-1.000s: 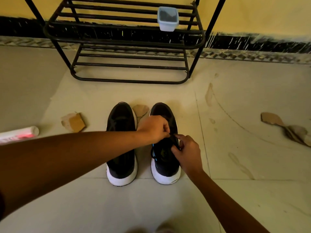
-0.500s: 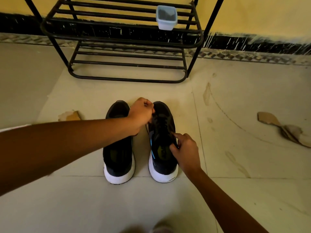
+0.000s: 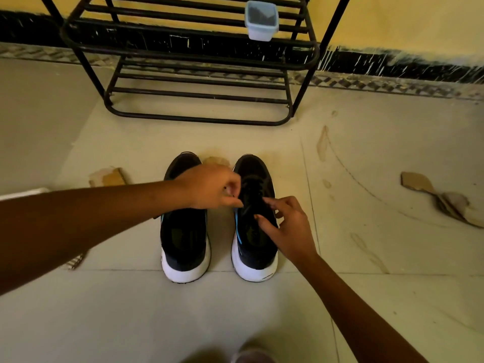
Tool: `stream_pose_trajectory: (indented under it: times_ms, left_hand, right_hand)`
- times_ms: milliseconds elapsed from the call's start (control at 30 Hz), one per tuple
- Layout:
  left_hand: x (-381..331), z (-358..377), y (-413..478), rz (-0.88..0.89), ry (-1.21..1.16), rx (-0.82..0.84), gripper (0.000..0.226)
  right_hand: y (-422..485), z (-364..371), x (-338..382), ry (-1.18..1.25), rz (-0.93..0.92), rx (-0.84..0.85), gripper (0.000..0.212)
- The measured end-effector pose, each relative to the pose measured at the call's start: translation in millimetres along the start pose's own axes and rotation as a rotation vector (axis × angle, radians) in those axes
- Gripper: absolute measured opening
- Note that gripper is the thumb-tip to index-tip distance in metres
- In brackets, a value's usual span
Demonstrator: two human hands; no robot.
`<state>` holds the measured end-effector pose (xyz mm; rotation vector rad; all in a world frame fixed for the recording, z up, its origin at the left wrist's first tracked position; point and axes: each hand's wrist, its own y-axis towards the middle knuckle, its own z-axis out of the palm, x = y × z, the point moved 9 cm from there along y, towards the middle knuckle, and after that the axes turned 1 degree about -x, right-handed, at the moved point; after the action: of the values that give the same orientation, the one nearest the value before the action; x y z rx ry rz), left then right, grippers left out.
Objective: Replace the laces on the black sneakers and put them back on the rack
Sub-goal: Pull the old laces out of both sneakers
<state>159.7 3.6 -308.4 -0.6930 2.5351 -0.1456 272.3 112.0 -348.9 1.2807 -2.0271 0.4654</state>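
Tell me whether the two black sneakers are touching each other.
Apart. The head view shows a strip of bare floor between the left sneaker and the right sneaker.

- Left hand [image 3: 212,187] reached in on an outstretched forearm, fingers curled, thumb meeting fingertips.
- Right hand [image 3: 285,226] hovered just beside it, fingers loosely spread.
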Motion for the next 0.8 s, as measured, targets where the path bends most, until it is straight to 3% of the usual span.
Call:
stream_pose_trajectory:
  times_ms: [133, 433, 800]
  left_hand:
    - [-19, 27, 6, -0.008, 0.002, -0.008, 0.042]
    - [-3, 29, 7, -0.164, -0.327, -0.134, 0.024]
    - [-17, 25, 2, -0.153, -0.302, -0.178, 0.033]
  right_hand:
    - [8, 0, 8, -0.056, -0.038, 0.013, 0.035]
    - [9, -1, 15, -0.063, -0.124, -0.053, 0.023]
    - [4, -9, 11, 0.111, -0.005, -0.163, 0.017]
